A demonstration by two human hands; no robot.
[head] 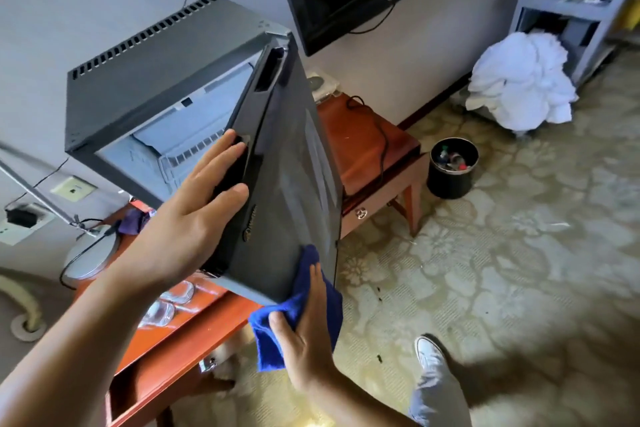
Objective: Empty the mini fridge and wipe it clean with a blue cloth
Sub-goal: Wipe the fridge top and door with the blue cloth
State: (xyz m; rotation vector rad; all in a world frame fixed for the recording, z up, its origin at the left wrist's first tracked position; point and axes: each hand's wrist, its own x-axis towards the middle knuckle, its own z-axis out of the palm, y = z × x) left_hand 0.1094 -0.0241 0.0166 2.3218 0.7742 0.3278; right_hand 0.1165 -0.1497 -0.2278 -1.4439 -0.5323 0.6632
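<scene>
Fridge (pixel 145 80) on the desk (pixel 194 333), door (pixel 294 191) swung open toward us. Our left hand (pixel 194 204) grips the door's edge, fingers curled over it. Our right hand (pixel 304 333) presses the cloth (pixel 277 340) flat against the door's lower outer face, fingers fairly straight, thumb on the cloth. Interior looks bare. Two glasses (pixel 166 305) lie on the desk below.
</scene>
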